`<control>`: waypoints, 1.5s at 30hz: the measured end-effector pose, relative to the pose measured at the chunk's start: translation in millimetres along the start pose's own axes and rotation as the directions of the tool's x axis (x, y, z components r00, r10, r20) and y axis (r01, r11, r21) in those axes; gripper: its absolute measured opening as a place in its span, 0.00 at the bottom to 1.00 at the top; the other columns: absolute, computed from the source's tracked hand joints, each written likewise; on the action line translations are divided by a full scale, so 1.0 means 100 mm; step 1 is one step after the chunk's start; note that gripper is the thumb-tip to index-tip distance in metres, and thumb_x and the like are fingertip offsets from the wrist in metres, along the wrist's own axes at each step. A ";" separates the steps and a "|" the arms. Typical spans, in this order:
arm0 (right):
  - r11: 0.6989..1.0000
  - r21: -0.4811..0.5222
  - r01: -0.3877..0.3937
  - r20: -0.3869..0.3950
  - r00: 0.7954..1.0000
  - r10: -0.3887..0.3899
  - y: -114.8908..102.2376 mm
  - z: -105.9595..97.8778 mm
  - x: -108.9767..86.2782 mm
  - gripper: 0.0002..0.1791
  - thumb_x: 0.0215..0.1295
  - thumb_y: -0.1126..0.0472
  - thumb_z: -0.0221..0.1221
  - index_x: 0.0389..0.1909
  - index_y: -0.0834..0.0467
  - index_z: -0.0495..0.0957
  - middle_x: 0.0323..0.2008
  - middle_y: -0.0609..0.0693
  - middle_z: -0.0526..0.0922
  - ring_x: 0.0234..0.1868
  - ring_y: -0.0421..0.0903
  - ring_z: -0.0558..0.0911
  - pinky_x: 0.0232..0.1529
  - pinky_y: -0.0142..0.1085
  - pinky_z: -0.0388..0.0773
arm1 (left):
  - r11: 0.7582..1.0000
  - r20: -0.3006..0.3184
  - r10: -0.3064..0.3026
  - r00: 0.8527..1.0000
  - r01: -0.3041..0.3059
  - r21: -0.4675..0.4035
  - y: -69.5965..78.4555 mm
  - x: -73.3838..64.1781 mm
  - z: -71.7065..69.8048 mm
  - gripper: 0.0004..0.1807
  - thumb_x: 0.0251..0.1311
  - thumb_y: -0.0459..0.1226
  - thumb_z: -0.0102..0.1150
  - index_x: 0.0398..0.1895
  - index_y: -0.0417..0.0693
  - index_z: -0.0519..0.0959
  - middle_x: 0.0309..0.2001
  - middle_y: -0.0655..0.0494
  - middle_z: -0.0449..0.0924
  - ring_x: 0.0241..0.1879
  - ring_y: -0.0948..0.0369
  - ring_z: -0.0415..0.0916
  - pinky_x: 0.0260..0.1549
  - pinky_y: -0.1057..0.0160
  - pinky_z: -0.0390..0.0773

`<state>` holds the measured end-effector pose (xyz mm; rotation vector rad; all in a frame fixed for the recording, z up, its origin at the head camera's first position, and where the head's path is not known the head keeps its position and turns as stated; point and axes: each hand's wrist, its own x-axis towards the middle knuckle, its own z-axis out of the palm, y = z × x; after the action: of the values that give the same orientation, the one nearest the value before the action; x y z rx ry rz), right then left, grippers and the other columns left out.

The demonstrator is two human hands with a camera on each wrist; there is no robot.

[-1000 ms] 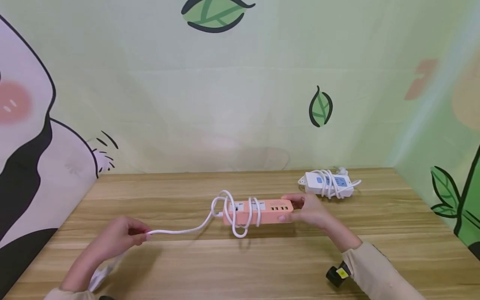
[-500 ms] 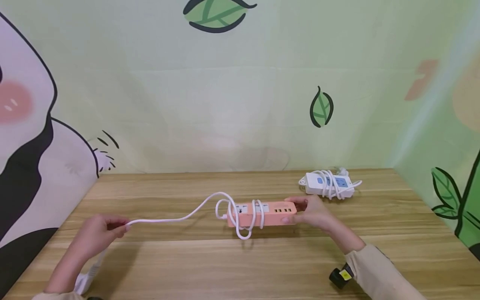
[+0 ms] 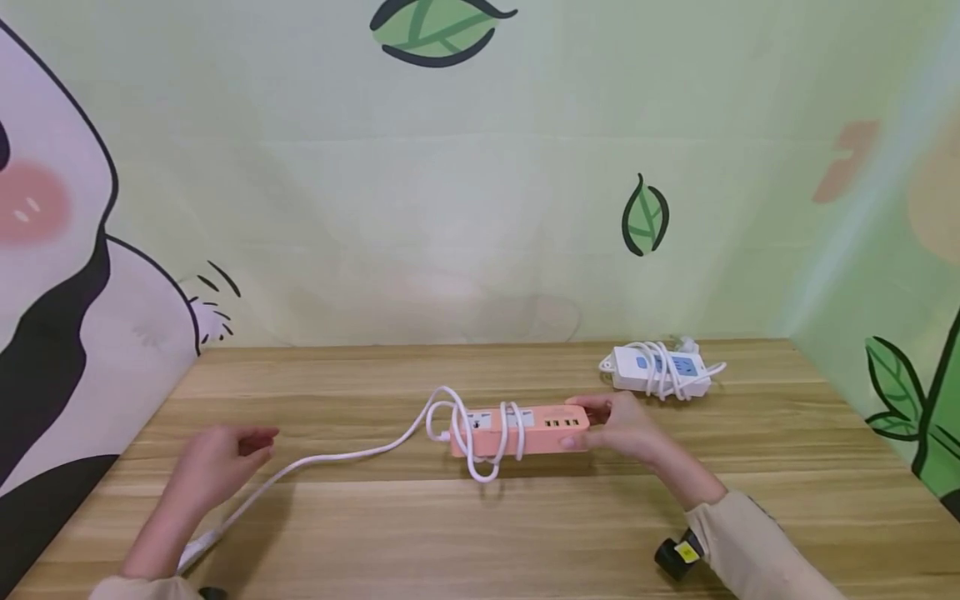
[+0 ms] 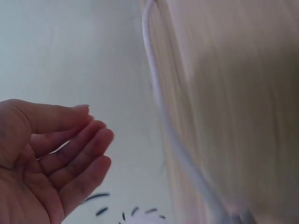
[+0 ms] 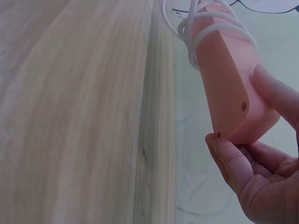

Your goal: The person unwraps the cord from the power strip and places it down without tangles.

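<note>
Pale green leaf-print wall (image 3: 480,179), wood-grain tabletop (image 3: 465,533)

The pink power strip (image 3: 534,437) looks smooth matt plastic, the table (image 3: 420,533) grained wood, the right sleeve (image 3: 757,542) matt cloth.

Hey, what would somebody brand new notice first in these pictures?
Likely the salmon-pink power strip near the head view's middle, its white cord looped around it, held by the right hand. Next, the big cartoon panda at the left edge, and the white power strip at the rear right of the table.

Pink power strip (image 3: 536,437), white cord (image 3: 337,457) (partly looped round it), trailing left
</note>
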<state>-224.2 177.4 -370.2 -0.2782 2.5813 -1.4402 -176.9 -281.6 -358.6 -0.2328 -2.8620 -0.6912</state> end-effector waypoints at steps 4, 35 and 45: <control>1.000 0.012 0.003 0.000 1.000 -0.003 0.00 0.00 0.00 0.35 0.40 0.59 0.72 0.51 0.67 0.74 0.42 0.57 0.80 0.38 0.45 0.76 0.36 0.34 0.72 | 0.998 -0.043 0.010 0.999 -0.013 -0.069 0.16 0.06 0.06 0.12 0.52 0.31 0.61 0.39 0.34 0.80 0.34 0.45 0.83 0.33 0.54 0.80 0.31 0.64 0.76; 0.997 0.066 0.036 0.050 0.998 -0.040 -0.06 0.05 -0.01 0.35 0.41 0.60 0.72 0.52 0.69 0.72 0.39 0.56 0.81 0.35 0.45 0.76 0.35 0.35 0.72 | 0.835 0.061 0.066 0.996 -0.021 -0.550 0.71 0.57 0.76 0.18 0.54 0.32 0.61 0.48 0.32 0.75 0.47 0.39 0.78 0.48 0.48 0.75 0.49 0.53 0.72; 0.996 0.082 0.041 0.061 0.997 -0.046 -0.05 0.07 -0.02 0.36 0.38 0.58 0.73 0.51 0.68 0.74 0.37 0.54 0.81 0.35 0.46 0.75 0.36 0.36 0.72 | 0.766 0.077 0.069 0.995 -0.003 -0.643 0.87 0.69 0.90 0.18 0.55 0.28 0.58 0.50 0.32 0.74 0.49 0.38 0.76 0.50 0.45 0.73 0.51 0.54 0.71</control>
<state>-220.6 169.2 -369.9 -0.3646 2.4754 -1.5204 -240.2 -155.5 -384.7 -0.4199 -2.5715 -1.6837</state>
